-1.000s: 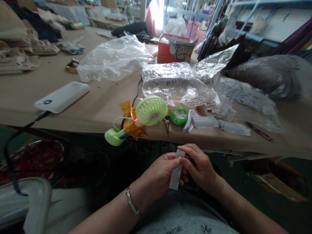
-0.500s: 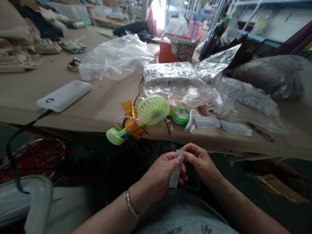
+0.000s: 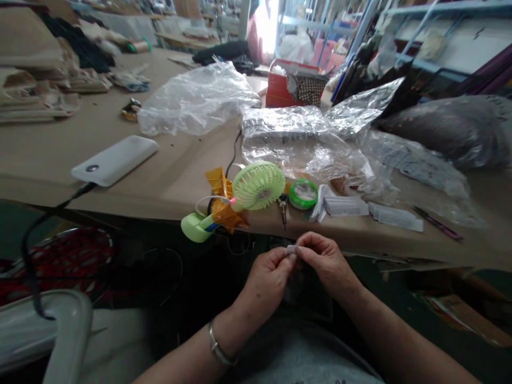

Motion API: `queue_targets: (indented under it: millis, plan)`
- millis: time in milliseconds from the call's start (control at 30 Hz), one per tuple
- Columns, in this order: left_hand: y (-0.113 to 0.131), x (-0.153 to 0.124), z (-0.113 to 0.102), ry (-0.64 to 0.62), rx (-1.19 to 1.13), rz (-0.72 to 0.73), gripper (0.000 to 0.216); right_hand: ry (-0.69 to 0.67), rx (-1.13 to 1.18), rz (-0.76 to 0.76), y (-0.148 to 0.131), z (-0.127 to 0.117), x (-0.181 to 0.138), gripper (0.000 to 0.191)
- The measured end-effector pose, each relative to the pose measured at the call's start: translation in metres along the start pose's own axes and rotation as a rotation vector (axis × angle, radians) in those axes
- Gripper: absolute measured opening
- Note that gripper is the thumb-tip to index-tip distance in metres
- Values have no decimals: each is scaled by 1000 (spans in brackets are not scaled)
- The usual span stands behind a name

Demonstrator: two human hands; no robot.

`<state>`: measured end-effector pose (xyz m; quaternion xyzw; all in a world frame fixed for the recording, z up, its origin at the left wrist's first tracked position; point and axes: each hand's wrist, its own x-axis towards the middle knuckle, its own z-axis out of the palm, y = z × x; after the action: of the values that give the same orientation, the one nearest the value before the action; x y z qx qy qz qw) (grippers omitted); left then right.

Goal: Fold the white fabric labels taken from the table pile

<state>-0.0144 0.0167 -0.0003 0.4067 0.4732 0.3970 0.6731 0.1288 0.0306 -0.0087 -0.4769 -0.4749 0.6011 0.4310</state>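
Observation:
Between my fingertips, just below the table's front edge, is a small white printed label (image 3: 291, 249); only its upper end shows and the rest is hidden by my hands. My left hand (image 3: 270, 277), with a metal bangle at the wrist, pinches it from the left. From the right, the thumb and forefinger of my right hand (image 3: 322, 258) close on the same end. Stacks of white labels (image 3: 346, 206) lie on the table edge above my right hand, beside a green round container (image 3: 303, 194) with pale contents.
A green handheld fan (image 3: 259, 185) is taped at the table edge, near a small screwdriver-like tool (image 3: 284, 212). A white power bank (image 3: 116, 160) with a black cable lies left. Clear plastic bags (image 3: 296, 138) spread behind; a thin pointed tool (image 3: 438, 223) lies right.
The label hung down in full view over my left fingers; now only its top end shows between my fingertips. My left hand has turned, and the view has shifted slightly.

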Motion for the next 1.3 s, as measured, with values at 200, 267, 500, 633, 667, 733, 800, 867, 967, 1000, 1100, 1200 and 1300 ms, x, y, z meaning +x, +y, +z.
queue_targets:
  millis: [200,267,500,633,667,733,800,867,967,1000,1100,1200,1300]
  plan:
    - [3,9,-10,142,276,195,14,44,-180,-78,-2,4,13,14]
    - [3,12,-13,166,336,256,15,44,-212,-98,-2,6,16,14]
    - [3,19,-16,206,453,383,17,66,-329,-202,-5,8,21,13]
    - [5,21,-15,222,487,404,17,106,-403,-250,-4,9,21,12]
    - [5,21,-15,223,491,406,17,111,-413,-258,-4,9,21,12]
    - [6,22,-15,223,498,411,18,112,-429,-270,-3,9,21,11]
    - [6,22,-15,225,502,415,18,114,-438,-274,-2,9,22,12]
    - [6,23,-15,225,496,413,18,123,-438,-275,-1,8,23,12]
    - [5,25,-15,231,477,409,18,129,-426,-272,0,8,24,11]
    - [4,26,-15,233,474,409,17,127,-422,-270,0,8,24,12]
    - [3,28,-16,236,474,409,17,119,-411,-267,1,8,25,11]
    - [2,28,-16,237,471,415,18,118,-410,-271,1,8,26,10]
    - [3,28,-15,240,459,418,18,121,-411,-278,0,8,26,11]
